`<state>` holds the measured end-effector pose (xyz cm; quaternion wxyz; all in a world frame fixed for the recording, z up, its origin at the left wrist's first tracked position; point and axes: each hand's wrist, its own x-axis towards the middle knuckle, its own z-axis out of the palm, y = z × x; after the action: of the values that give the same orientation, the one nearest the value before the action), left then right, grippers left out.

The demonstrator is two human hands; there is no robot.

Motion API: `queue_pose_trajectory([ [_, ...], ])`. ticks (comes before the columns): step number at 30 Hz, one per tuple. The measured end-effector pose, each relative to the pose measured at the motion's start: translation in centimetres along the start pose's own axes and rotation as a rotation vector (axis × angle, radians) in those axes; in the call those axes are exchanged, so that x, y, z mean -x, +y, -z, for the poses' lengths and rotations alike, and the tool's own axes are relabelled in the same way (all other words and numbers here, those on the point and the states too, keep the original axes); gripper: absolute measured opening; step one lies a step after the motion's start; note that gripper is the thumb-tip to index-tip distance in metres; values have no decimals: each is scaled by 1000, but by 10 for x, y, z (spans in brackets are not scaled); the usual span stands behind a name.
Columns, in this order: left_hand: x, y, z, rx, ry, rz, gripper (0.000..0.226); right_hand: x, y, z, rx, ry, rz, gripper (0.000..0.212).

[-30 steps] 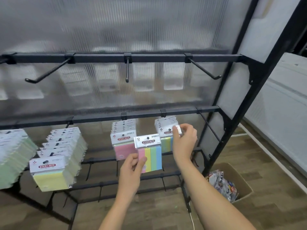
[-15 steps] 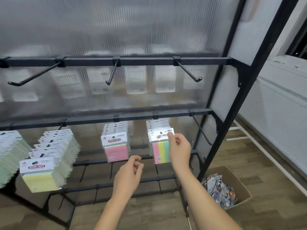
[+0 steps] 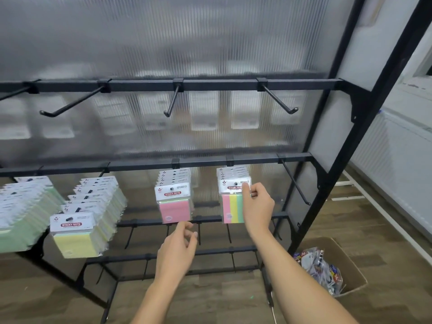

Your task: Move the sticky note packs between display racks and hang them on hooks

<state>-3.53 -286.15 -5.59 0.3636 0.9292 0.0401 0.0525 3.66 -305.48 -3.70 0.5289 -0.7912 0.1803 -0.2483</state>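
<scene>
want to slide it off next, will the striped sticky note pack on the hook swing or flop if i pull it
The striped pack hangs from one hole, so it will probably swing. Its white header card looks thin and may bend where the right hand pinches it.

We face a ribbed translucent panel [image 3: 187, 38] that fills the back of the view, with pale blurred shapes showing through it. To our right stands a white wall [image 3: 364, 73], and beyond it a white radiator [image 3: 397, 155] with a white sill above it. Below us lies a wood-plank floor [image 3: 364, 220]. On that floor, low right, sits an open cardboard box [image 3: 350, 265] holding crumpled colourful wrappers [image 3: 320, 267]. The light is soft and even.
</scene>
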Motion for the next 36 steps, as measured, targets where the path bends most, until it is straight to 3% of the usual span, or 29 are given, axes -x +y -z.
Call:
queue_pose_trajectory([
  [6, -1, -12, 5, -24, -8, -26, 10, 1, 0, -6, 213, 108, 108, 18],
  [9, 0, -21, 10, -43, -29, -30, 10, 6, -3, -4, 255, 187, 89, 24],
  [12, 2, -38, 18, -54, -50, -29, 10, 32, -11, -3, 261, 165, 119, 16],
  [15, 7, -64, 33, -79, -109, -13, 9, 78, -28, -23, 287, -49, 155, 17],
  [20, 34, -148, 84, -152, -190, 89, 9, 165, -66, -105, 553, -730, 312, 25],
  [23, 58, -217, 141, -212, -179, 225, 10, 234, -96, -171, 601, -1008, 473, 24],
  [30, 160, -375, 297, -215, 76, 690, 15, 430, -174, -326, 513, -1349, 914, 29],
  [36, 243, -455, 383, -265, 259, 972, 35, 571, -211, -411, 484, -1530, 1039, 45],
])
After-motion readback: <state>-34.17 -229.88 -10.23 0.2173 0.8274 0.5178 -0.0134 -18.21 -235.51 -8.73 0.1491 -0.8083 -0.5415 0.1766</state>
